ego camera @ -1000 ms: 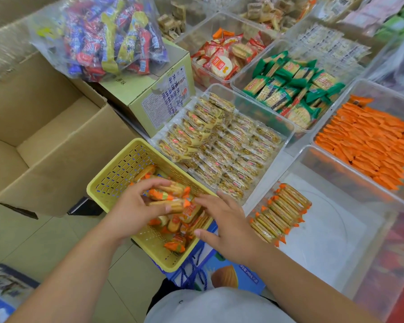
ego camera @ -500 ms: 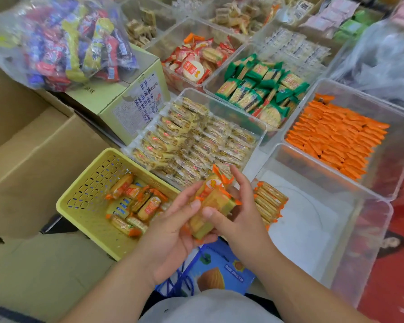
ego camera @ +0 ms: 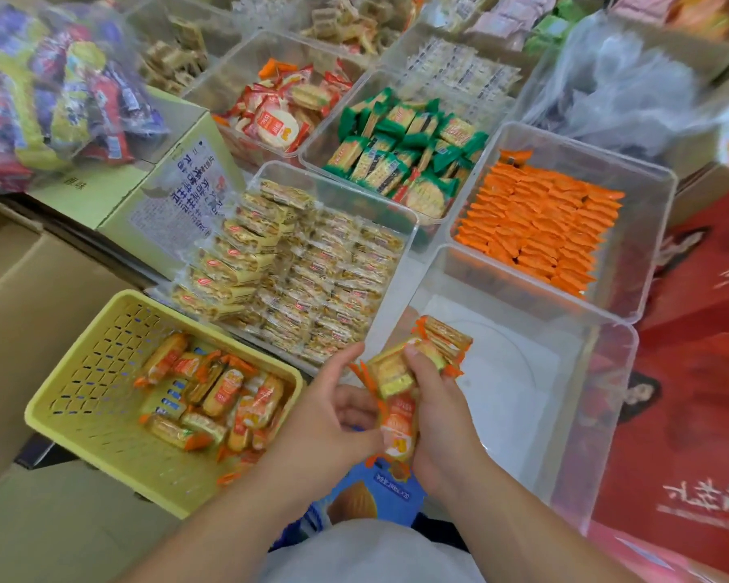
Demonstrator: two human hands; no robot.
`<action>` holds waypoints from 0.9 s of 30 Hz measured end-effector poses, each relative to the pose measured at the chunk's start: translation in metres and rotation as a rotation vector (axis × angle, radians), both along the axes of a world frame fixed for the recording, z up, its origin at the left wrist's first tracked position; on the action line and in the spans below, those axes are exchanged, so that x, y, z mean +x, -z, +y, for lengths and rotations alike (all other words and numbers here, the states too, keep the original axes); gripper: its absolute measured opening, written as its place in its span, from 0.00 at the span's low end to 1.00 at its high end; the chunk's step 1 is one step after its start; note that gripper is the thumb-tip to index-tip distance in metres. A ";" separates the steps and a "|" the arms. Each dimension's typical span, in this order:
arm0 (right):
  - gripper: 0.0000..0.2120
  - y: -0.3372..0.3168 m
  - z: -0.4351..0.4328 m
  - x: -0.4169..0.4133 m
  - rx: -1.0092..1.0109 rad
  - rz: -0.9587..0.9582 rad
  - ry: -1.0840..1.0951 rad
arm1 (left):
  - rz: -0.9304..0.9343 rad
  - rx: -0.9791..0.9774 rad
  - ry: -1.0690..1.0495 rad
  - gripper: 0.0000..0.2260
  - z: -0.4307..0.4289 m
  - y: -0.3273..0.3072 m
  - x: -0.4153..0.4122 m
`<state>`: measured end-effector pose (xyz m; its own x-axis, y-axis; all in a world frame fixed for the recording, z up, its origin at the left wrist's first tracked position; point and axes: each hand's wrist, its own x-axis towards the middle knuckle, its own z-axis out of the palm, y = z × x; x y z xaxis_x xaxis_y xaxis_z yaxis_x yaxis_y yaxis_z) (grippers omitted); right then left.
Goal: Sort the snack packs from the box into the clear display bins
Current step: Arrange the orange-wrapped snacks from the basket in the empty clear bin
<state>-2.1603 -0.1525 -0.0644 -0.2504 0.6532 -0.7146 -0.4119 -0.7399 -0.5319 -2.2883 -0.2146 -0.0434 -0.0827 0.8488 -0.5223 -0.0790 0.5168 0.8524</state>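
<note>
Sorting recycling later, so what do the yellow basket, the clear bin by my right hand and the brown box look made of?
Yellow basket: moulded plastic, matte, judging by its even colour and rows of slots.
Clear bin: hard see-through plastic, glossy; light glints on its rim and things show through its walls.
Brown box: likely cardboard, dull tan with flat creased panels.

On my feed both bare forearms run up from the bottom edge and angle in toward each other, hands meeting in the middle. Right hand (ego camera: 434, 418) is wrapped round a bundle of snack packs (ego camera: 396, 374), thumb pressed over the top. Left hand (ego camera: 333, 418) sits palm-in against it, fingers curled onto the packs, index finger stretched upward.
</note>
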 end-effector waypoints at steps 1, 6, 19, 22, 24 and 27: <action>0.14 0.000 0.001 0.001 -0.008 -0.005 0.020 | 0.032 0.002 -0.012 0.43 0.002 0.002 0.004; 0.15 0.005 0.008 0.009 -0.019 0.001 0.091 | 0.062 -0.012 -0.160 0.35 0.013 0.007 0.013; 0.27 0.014 0.004 0.004 0.101 0.102 0.101 | 0.120 0.096 -0.453 0.11 0.028 0.010 0.021; 0.31 0.016 0.002 -0.002 0.100 0.125 0.124 | 0.189 0.101 -0.478 0.08 0.030 0.009 0.027; 0.32 0.017 0.003 -0.003 0.082 0.127 0.135 | 0.221 0.107 -0.455 0.09 0.031 0.005 0.031; 0.31 0.021 0.011 0.001 0.034 0.093 0.174 | 0.222 0.160 -0.209 0.17 0.032 0.002 0.035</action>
